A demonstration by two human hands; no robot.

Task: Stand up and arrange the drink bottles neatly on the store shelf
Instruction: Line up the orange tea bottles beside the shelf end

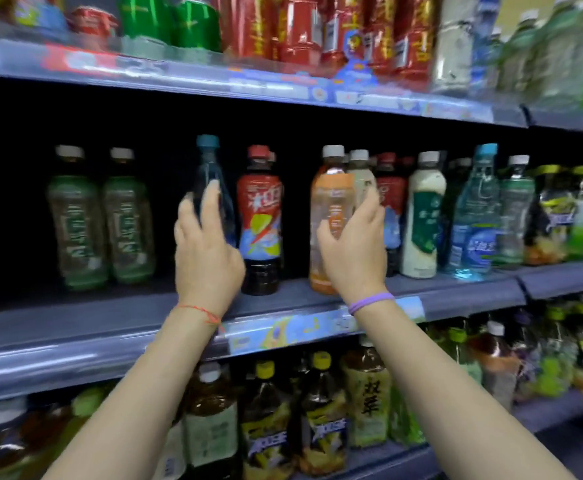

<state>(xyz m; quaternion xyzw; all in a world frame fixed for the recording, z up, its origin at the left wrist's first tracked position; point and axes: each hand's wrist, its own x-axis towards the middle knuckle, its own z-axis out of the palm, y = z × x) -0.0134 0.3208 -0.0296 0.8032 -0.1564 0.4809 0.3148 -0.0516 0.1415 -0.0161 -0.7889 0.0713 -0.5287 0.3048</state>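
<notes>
On the middle shelf the drink bottles stand upright. My left hand wraps around a clear blue bottle with a teal cap. To its right stands a dark red-labelled bottle, which neither hand touches. My right hand grips an orange-labelled bottle with a white cap from its right side. Just behind that one is a pale bottle, partly hidden.
Two green tea bottles stand at the left of the middle shelf, with a gap between them and my left hand. A white bottle and a blue water bottle stand to the right. The shelves above and below hold more bottles.
</notes>
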